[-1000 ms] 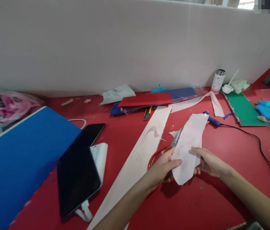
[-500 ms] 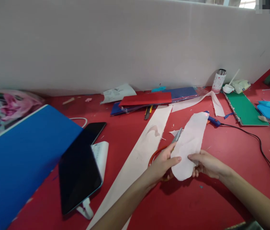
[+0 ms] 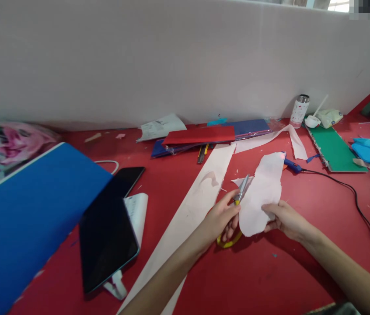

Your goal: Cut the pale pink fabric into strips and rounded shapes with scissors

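Observation:
A pale, rounded cut-out piece is pinched at its right edge by my right hand, thumb on top and fingers underneath. To its left, my left hand is closed around scissors, whose blades point up and away and whose yellow handle shows below the fingers. The left fingertips are close to the piece's left edge; whether they touch it I cannot tell. Behind the blades is a small white scrap. A long white strip runs diagonally under my left forearm.
A tablet, a white power strip and a large blue board are on the left. Red and blue sheets lie at the back. At the right are a glue gun with its cord, a bottle and a green board.
My left hand has come off the pale piece and moved slightly left, with the scissors' yellow handle now in view. My right hand still holds the piece, which has shifted slightly up.

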`<action>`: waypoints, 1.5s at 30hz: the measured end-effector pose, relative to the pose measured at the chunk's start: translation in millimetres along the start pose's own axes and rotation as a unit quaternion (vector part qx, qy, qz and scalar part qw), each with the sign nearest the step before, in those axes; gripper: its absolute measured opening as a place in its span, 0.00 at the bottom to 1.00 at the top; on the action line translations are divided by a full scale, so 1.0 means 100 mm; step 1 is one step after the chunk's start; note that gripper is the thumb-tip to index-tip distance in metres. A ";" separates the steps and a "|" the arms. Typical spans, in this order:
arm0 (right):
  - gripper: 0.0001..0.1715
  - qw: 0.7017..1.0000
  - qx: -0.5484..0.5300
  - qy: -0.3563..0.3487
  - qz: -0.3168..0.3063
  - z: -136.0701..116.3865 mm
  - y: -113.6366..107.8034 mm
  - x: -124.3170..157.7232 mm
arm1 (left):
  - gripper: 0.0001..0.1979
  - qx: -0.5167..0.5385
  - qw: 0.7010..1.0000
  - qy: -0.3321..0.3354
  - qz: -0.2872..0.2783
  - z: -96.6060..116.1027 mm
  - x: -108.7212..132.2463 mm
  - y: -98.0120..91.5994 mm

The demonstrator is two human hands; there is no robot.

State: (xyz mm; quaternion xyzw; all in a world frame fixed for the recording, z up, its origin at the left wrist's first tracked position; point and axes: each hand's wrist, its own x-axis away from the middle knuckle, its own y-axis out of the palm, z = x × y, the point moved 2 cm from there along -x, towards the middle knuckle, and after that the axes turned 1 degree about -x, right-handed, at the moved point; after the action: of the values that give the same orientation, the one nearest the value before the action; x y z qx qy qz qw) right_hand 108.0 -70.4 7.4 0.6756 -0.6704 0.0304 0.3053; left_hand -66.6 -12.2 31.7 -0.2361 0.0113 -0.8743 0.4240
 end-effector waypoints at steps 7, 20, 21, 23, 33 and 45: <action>0.18 0.997 0.061 -0.049 0.016 -0.05 -0.04 0.00 | 0.20 -0.532 0.831 0.005 0.164 0.07 0.02 -0.17; 0.20 0.988 0.076 -0.094 0.099 -0.24 -0.21 -0.01 | 0.14 -0.531 0.836 -0.063 0.120 -0.01 0.03 -0.03; 0.19 0.986 0.072 -0.102 0.110 -0.25 -0.21 0.00 | 0.15 -0.518 0.844 -0.063 0.126 0.01 0.02 -0.06; 0.19 0.982 0.063 -0.118 0.131 -0.26 -0.23 0.01 | 0.18 -0.479 0.865 -0.045 0.142 0.04 0.01 -0.13; 0.20 0.979 0.033 -0.140 0.142 -0.24 -0.21 0.02 | 0.33 -0.376 0.915 0.083 0.117 0.20 0.15 -0.25; 0.23 0.967 -0.071 -0.188 0.155 -0.29 -0.19 0.02 | 0.30 -0.440 0.889 0.109 0.072 0.20 0.22 -0.07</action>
State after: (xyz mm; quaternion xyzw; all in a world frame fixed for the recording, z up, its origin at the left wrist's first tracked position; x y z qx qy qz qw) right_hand 136.2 -60.6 24.5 0.5336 -0.8127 -0.0974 0.2128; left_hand -74.4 -20.5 60.0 -0.3001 0.4578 -0.7673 0.3342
